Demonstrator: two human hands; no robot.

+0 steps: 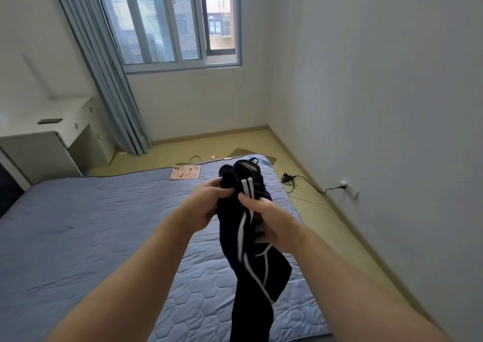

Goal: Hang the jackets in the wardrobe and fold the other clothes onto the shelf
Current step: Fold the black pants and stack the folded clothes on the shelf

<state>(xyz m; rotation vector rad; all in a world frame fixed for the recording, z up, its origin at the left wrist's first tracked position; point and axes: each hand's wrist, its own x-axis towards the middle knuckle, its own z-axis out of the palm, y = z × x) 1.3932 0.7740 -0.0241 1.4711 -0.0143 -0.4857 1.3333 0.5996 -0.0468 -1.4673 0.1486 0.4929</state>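
Observation:
A dark navy garment with white side stripes (pixel 251 268) hangs bunched in the air over the bed (pixel 91 237), its lower end dropping out of the bottom of the view. My left hand (pixel 206 205) grips its upper left part, fingers curled into the cloth. My right hand (pixel 269 224) pinches the striped part from the right, thumb on top. Both hands sit close together near the garment's top. No wardrobe or shelf is in view.
The bed has a blue quilted cover; a pink card (pixel 186 172) lies at its far edge. A white desk (pixel 52 137) stands at the left, a grey curtain (pixel 115 101) beside the window. A black cable (pixel 305 182) runs over the floor to a wall socket (pixel 349 188).

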